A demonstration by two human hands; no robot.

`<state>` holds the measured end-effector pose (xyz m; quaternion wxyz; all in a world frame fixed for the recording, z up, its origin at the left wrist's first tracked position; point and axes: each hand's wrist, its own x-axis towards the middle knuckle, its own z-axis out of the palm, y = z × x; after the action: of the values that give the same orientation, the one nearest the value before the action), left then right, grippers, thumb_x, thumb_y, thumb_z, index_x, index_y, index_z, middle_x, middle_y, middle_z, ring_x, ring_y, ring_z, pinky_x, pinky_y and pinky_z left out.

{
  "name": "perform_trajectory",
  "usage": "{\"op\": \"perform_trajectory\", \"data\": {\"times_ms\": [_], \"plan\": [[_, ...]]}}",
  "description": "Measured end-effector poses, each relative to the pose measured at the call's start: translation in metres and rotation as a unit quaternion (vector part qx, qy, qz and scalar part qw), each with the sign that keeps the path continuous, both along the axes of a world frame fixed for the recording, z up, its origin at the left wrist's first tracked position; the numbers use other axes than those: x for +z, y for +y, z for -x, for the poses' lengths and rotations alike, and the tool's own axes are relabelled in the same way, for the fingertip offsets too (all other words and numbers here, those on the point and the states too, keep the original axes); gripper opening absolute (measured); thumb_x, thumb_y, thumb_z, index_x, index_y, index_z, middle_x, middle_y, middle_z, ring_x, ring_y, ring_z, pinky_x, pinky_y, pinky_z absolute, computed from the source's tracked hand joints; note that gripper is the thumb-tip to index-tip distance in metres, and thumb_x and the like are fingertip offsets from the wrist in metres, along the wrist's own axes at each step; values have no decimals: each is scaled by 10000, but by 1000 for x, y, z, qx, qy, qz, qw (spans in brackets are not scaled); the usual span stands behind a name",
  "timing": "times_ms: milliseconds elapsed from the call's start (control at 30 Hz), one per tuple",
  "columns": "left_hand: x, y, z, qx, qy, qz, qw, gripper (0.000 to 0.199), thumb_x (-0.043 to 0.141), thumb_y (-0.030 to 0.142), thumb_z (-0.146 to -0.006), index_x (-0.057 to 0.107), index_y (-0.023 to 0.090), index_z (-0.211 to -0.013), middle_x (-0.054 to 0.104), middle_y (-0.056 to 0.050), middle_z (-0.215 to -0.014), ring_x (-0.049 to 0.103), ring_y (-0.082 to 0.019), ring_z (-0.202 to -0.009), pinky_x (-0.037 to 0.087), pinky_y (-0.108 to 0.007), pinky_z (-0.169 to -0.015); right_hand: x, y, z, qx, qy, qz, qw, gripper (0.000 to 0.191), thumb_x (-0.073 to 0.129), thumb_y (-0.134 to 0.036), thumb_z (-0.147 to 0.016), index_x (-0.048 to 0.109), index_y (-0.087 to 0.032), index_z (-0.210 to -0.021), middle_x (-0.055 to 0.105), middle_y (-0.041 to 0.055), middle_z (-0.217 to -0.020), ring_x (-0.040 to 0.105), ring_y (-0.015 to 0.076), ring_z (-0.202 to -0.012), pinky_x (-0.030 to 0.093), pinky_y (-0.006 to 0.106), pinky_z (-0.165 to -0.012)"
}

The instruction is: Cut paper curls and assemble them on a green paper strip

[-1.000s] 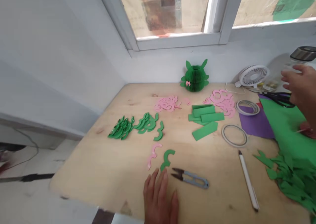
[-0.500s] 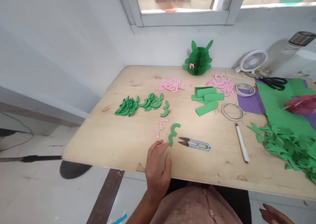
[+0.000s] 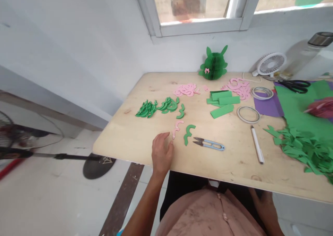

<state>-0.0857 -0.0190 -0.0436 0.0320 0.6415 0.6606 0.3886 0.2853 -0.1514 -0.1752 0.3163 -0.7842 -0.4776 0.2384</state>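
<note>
My left hand (image 3: 161, 153) rests near the table's front edge, fingers apart and nothing in it. Just beyond its fingertips lies a pink wavy paper piece (image 3: 177, 128), with a green wavy piece (image 3: 188, 135) to its right. Blue-handled thread snips (image 3: 209, 144) lie farther right. Behind are heaps of green curved pieces (image 3: 147, 109) and pink cutouts (image 3: 186, 89). My right hand (image 3: 264, 203) is low beside my lap, below the table edge; its fingers are partly hidden.
Green paper strips (image 3: 223, 99), tape rolls (image 3: 248, 114), a white pen (image 3: 257, 146) and black scissors (image 3: 293, 86) lie on the right. A green paper figure (image 3: 213, 66), a small fan (image 3: 272, 64) and a bottle (image 3: 307, 55) stand along the wall. Green scraps (image 3: 307, 153) cover the right front.
The view has shifted left. My left hand has drawn back from the green wavy piece, its fingers now beside the pink one. My right hand has moved in toward my lap.
</note>
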Motion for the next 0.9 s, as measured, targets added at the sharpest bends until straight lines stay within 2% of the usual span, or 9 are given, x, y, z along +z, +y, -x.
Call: {"op": "perform_trajectory", "data": {"times_ms": [100, 233, 300, 367, 467, 533, 633, 700, 900], "plan": [[3, -1, -6, -33, 11, -6, 999, 264, 471, 169, -819, 561, 189, -1066, 632, -86, -1042, 531, -253, -1102, 436, -446, -944, -11, -7, 3, 6, -79, -4, 997, 658, 499, -554, -727, 475, -223, -1296, 481, 126, -1352, 371, 412, -1290, 341, 588, -1027], [9, 11, -17, -68, 65, 8, 996, 195, 512, 193, -813, 601, 203, -986, 656, -81, -1001, 533, -270, -1078, 405, -453, -947, -12, -29, 16, 29, -99, -38, 994, 605, 535, -489, -735, 542, -149, -1235, 485, 185, -1334, 402, 424, -1264, 328, 594, -1030], [12, 19, -22, -77, 96, 24, 992, 189, 545, 220, -803, 616, 196, -977, 663, -89, -991, 544, -282, -1044, 383, -462, -945, -3, -34, 22, 49, -32, -43, 997, 543, 571, -466, -720, 592, -180, -1182, 538, 146, -1307, 446, 395, -1244, 346, 555, -1040], [16, 29, -26, -81, 116, 41, 989, 214, 575, 247, -791, 622, 184, -990, 672, -94, -955, 554, -290, -1009, 372, -464, -933, 9, -33, 26, 51, 90, -12, 995, 465, 603, -466, -705, 647, -241, -1110, 623, 82, -1227, 523, 360, -1184, 423, 505, -999], [22, 43, -33, -79, 138, 72, 985, 272, 601, 273, -781, 620, 166, -1030, 679, -105, -916, 559, -293, -981, 365, -456, -911, 23, -24, 25, -17, 293, 82, 952, 393, 579, -504, -725, 710, -249, -993, 716, 65, -1052, 643, 348, -1010, 580, 439, -778], [26, 52, -38, -76, 158, 100, 979, 279, 597, 292, -788, 622, 156, -1030, 680, -114, -908, 560, -296, -965, 357, -456, -902, 27, -18, 18, -60, 347, 84, 932, 359, 597, -506, -714, 730, -246, -924, 727, 60, -1019, 666, 340, -960, 595, 411, -736], [29, 63, -44, -77, 177, 127, 973, 225, 596, 305, -787, 638, 156, -949, 679, -128, -904, 552, -311, -956, 328, -476, -909, 24, -16, -1, -104, 302, 91, 943, 343, 679, -489, -639, 741, -219, -841, 751, 77, -877, 696, 343, -847, 603, 385, -682], [30, 69, -46, -81, 177, 137, 971, 171, 604, 290, -774, 640, 158, -877, 677, -136, -897, 543, -323, -963, 307, -489, -916, 23, -19, -14, -118, 278, 93, 949, 390, 683, -500, -625, 738, -205, -874, 753, 84, -826, 698, 346, -831, 605, 376, -658], [33, 78, -48, -94, 145, 186, 967, 33, 616, 214, -738, 613, 184, -750, 684, -111, -863, 536, -313, -970, 292, -477, -908, 40, -33, -15, -84, 266, 99, 955, 447, 668, -507, -670, 709, -168, -957, 747, 111, -895, 699, 317, -861, 602, 338, -676]]}}
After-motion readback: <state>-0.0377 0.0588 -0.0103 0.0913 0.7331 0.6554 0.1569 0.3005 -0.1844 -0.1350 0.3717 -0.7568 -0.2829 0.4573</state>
